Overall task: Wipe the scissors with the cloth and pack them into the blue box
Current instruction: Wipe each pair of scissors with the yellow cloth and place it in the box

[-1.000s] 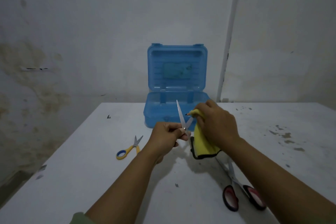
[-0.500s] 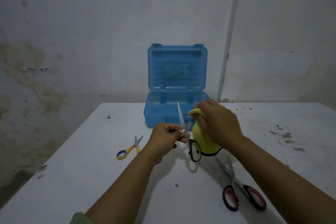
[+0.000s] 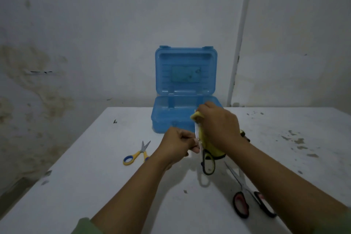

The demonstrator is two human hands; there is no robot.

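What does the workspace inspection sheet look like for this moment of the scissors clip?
Surface: white table, stained and flecked at right.
Job's things: blue box open, lid upright; held scissors being wiped with the yellow cloth; yellow-handled scissors and red-handled scissors lie on the table.
Clutter: small dark debris.
Grippers: left hand grips the held scissors; right hand holds the cloth round a blade.
Cables: nothing seen.
Surroundings: stained wall, white pipe.

a bare, shabby room — stained plaster wall [image 3: 38, 85], scuffed white table [image 3: 95, 186], nothing homely.
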